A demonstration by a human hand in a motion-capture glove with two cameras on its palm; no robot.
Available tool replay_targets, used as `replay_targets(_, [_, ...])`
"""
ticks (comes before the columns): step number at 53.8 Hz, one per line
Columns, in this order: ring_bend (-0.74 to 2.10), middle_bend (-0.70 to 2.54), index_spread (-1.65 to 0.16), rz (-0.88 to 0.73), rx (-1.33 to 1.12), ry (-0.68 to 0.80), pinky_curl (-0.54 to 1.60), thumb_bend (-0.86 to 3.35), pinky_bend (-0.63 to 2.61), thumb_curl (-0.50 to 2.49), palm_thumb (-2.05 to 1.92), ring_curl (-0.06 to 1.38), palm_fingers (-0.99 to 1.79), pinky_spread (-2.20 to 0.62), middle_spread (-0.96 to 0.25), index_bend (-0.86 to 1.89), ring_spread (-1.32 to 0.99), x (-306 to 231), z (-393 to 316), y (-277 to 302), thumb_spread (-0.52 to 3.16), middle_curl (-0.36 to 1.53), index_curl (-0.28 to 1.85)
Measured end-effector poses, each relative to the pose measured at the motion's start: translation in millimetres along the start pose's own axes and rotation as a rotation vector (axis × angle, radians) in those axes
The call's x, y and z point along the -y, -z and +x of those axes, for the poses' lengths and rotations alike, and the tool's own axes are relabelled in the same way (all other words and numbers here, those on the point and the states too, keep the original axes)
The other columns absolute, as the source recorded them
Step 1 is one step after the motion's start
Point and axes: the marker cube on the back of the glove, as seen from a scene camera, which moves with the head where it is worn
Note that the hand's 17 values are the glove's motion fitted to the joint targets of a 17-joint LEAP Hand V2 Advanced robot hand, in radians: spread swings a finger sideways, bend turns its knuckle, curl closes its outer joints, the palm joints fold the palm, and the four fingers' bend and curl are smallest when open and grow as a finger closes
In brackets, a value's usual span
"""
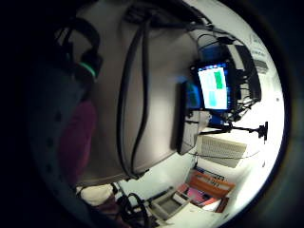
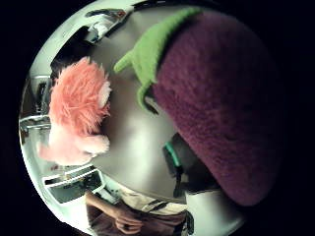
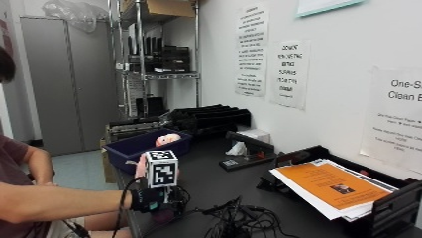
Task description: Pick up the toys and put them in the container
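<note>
Outside cam side-on across table (image 3: 217,183), palm cams close (thumb-side nearest purple plush (image 2: 226,103))

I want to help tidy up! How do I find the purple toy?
Find the dark table, then the black-gloved right hand at its near edge. Close against that palm is the purple plush toy. It has a green leafy top, like an eggplant; the pink toy beside it is fluffy all over.
</note>
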Motion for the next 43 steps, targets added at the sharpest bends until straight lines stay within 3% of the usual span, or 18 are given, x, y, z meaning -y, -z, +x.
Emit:
replay_targets(6, [0.9, 0.75, -0.24, -0.028, 0.073, 0.012, 0.24, 0.09, 0.76, 0.39, 0.25, 0.56, 0.73, -0.14, -0.18, 0.24, -0.23, 11, 6, 8, 1.26, 0.44, 0.17])
replay_targets(11, [1.02, 0.86, -0.28, -0.017, 0.093, 0.023, 0.27, 0.19, 0.84, 0.51, 0.51, 0.59, 1.09, -0.25, -0.23, 0.32, -0.3, 20, 0, 20, 1.09, 0.5, 0.19])
replay_targets(12, [1.01, 0.8, -0.26, -0.007, 0.098, 0.025, 0.25, 0.15, 0.77, 0.48, 0.43, 0.59, 0.79, -0.23, -0.24, 0.25, -0.3, 22, -4, 25, 1.16, 0.48, 0.18])
replay_targets(13, [1.05, 0.88, -0.28, 0.005, 0.101, 0.029, 0.32, 0.19, 0.87, 0.53, 0.53, 0.63, 1.05, -0.26, -0.24, 0.36, -0.31, 24, -7, 31, 1.06, 0.53, 0.24])
replay_targets(18, [1.09, 0.99, -0.32, 0.065, 0.106, 0.075, 0.33, 0.18, 0.87, 0.59, 0.58, 0.65, 1.2, -0.31, -0.25, 0.52, -0.34, 30, -22, 84, 0.91, 0.59, 0.28])
replay_targets(33, [1.2, 1.17, -0.35, 0.271, -0.004, 0.183, 0.4, 0.11, 0.92, 0.73, 0.61, 0.7, 1.12, -0.36, -0.24, 0.86, -0.37, 33, -88, 259, 0.61, 0.73, 0.48])
replay_targets(43, [1.25, 1.2, -0.35, 0.328, -0.055, 0.299, 0.44, 0.08, 0.97, 0.8, 0.63, 0.71, 1.06, -0.37, -0.23, 0.91, -0.38, 29, -171, 301, 0.5, 0.78, 0.59])
